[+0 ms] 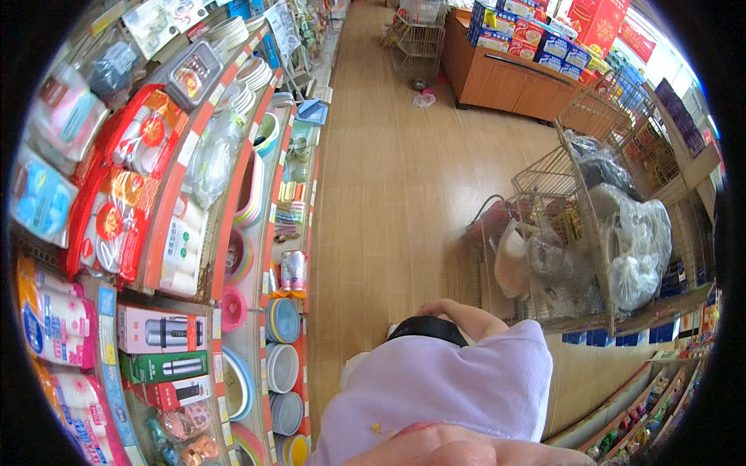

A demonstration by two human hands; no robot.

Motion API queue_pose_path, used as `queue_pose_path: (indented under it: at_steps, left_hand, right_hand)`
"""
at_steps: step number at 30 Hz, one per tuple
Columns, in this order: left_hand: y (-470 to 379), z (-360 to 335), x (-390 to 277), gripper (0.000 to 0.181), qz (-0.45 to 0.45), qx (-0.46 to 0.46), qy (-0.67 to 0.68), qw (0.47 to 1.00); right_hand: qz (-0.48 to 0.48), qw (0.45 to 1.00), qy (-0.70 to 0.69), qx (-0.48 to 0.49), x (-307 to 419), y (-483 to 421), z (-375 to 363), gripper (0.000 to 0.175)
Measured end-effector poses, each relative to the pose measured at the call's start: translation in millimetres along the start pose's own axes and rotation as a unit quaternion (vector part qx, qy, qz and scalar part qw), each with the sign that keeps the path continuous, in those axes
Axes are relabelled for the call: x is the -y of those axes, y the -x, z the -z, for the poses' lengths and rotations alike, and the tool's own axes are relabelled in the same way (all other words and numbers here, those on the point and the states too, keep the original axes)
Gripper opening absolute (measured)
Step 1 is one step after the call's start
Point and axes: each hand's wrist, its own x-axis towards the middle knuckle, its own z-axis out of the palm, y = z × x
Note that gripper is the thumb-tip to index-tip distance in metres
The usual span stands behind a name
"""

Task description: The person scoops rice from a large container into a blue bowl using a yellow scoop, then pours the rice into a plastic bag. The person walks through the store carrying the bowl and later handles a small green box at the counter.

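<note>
My right hand [436, 307] is bent in front of my waist, beside a black waist item [428, 329], and its fingers are mostly hidden. Whether it holds anything cannot be made out. My left hand is out of view. On my left stands a shelving unit with red-orange edges [233, 186]. It carries red packs of disposable cups [108, 224], a boxed vacuum flask [163, 331] and pink-wrapped paper cups [64, 332]. Lower down are stacked round plastic tubs [282, 367] and nested coloured basins [236, 381].
A wood-look floor aisle [384, 192] runs ahead. Wire baskets [559, 233] holding plastic-bagged goods [638, 256] stand close on my right. Farther off are a wooden counter [513, 81] with stacked cartons [527, 43], a wire rack [417, 46] and a pink-and-white bag [424, 100] on the floor.
</note>
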Motion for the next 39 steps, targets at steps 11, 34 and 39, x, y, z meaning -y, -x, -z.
queue_pose_path:
  at_steps: [11,34,39]
  left_hand:
    - [-21,-162,-189,0.038,-0.134,0.068,-0.186,0.971]
    - [92,-787,-691,0.029,-0.519,0.252,-0.432,0.693]
    - [93,-858,-677,0.026,-0.426,0.232,-0.567,0.666]
  right_hand:
    - [0.036,0.960,-0.278,0.003,23,67,71,0.031]
    - [0.187,0.733,-0.577,-0.309,111,114,294,0.038]
    - [0.074,0.747,-0.620,-0.228,67,74,438,0.035]
